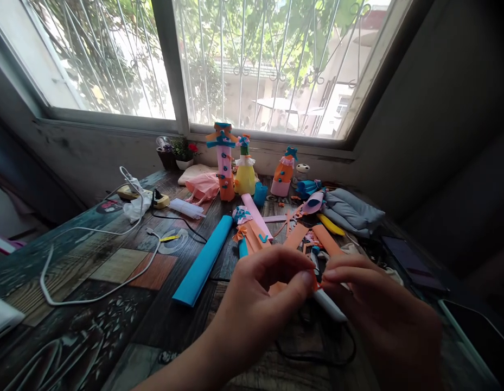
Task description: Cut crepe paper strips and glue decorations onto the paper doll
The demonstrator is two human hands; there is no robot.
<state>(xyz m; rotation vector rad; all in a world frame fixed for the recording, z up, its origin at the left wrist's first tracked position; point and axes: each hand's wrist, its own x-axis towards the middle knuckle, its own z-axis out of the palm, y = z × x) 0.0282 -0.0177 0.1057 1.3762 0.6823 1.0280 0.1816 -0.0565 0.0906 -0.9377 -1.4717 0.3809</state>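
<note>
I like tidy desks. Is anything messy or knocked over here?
Somewhat. One paper doll lies flat on the table while three dolls stand by the window. Orange paper strips lie scattered around it, and a white cable loops loosely across the table. Both hands pinch a small orange paper piece.

The desk (113, 271) shows a patchwork of dark wood grain, teal, tan and rust panels. A bright blue roll (203, 260) lies on it beside a white cable (93, 296). The tall figure (224, 163) is pink and orange with blue trim; the next figure (245, 174) is yellow. The cushion (351, 209) is grey. An orange scrap (316, 282) sits between the fingers (304, 279).
</note>
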